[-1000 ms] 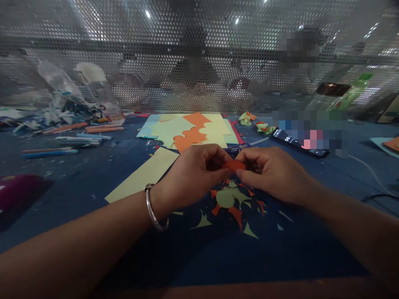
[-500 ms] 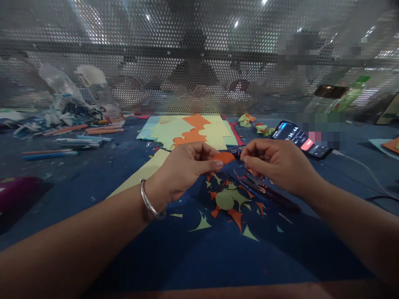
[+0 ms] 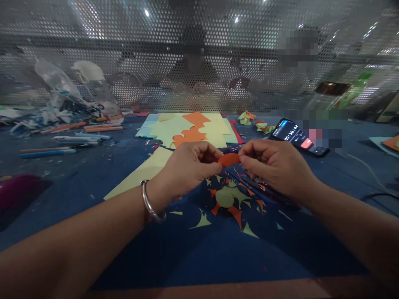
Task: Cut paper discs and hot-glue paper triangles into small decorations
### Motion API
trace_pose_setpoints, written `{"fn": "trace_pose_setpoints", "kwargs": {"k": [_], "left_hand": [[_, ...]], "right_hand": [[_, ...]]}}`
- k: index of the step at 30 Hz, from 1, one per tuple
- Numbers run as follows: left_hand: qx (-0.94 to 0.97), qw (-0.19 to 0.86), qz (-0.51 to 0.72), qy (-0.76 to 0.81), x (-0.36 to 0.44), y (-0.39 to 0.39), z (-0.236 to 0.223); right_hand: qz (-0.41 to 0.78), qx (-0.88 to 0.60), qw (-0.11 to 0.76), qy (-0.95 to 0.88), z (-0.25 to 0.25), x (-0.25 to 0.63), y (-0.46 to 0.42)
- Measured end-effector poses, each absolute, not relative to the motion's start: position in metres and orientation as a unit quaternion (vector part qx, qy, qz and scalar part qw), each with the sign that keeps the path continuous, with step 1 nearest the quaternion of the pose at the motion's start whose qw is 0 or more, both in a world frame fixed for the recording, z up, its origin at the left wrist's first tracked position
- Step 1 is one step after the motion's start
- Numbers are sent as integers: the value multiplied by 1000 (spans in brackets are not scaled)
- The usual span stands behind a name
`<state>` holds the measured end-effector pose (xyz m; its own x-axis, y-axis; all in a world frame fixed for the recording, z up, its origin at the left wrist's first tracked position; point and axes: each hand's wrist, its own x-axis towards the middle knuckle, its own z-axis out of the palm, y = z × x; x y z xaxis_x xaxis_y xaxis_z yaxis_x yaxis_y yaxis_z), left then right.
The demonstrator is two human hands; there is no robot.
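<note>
Between my two hands is a small orange paper piece (image 3: 230,160) with a rounded edge. My left hand (image 3: 199,164), a silver bangle on its wrist, pinches the piece's left end. The right end is pinched by my right hand (image 3: 271,162). Below them on the blue table lie a pale green paper circle (image 3: 225,197) and orange and green paper scraps (image 3: 236,216). Scissors (image 3: 264,187) rest under my right hand, partly hidden by it. Behind my hands is a stack of coloured paper sheets (image 3: 168,128) with cut-out orange paper (image 3: 195,135) on top.
A phone (image 3: 299,137) showing a timer lies at the right, near crumpled paper (image 3: 247,118). Several pens (image 3: 48,154), a water bottle (image 3: 99,91) and a purple pouch (image 3: 18,191) are at the left. A perforated metal panel (image 3: 140,50) stands behind the table.
My right thumb and fingertips have closed on the right end of the orange paper, which was held only by my left hand. The piece now shows more of its face.
</note>
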<state>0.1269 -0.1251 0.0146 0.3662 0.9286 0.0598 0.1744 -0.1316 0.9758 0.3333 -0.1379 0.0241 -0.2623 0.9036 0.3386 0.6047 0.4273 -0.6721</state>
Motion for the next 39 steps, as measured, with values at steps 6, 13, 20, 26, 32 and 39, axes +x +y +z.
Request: {"fn": "trace_pose_setpoints", "kwargs": {"k": [6, 13, 20, 26, 32, 39], "left_hand": [[678, 472, 343, 448, 120, -119, 14], [646, 562, 342, 386, 125, -124, 17], [626, 584, 342, 387, 127, -126, 17], [661, 580, 294, 375, 125, -126, 13], [659, 614, 239, 363, 123, -127, 17], [604, 645, 288, 368, 128, -129, 16]], "right_hand": [[172, -507, 350, -769, 27, 338, -137], [196, -484, 305, -797, 22, 333, -141], [184, -486, 308, -797, 22, 334, -141], [174, -478, 307, -805, 22, 332, -142], [192, -472, 298, -807, 22, 331, -143], [177, -458, 318, -811, 21, 333, -143]]}}
